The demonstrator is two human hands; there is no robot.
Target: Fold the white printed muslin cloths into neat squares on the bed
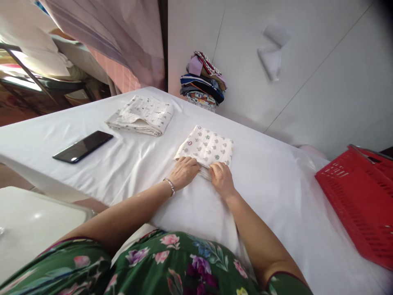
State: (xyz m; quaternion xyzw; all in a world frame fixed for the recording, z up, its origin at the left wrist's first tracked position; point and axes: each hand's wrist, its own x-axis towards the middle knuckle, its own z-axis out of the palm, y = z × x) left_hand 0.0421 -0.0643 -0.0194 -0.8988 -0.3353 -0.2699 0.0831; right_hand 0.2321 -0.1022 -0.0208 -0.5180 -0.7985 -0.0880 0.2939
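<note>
A folded white cloth with grey, green and pink prints (206, 145) lies on the white-covered table (270, 184) in front of me. My left hand (185, 172), with a bracelet at the wrist, has its fingers closed on the near left edge of this cloth. The near right edge is pinched by the fingers of my right hand (221, 178). Between the two hands the cloth's folded layers show. Further back on the left rests a second folded printed cloth (144, 114), touched by neither hand.
A black phone (83, 146) lies on the table at the left. Beyond the far edge stands a stack of folded clothes (203, 82). A red basket (359, 205) is at the right, a pale surface (37, 229) at the lower left, and a pink curtain (123, 37) at the back left.
</note>
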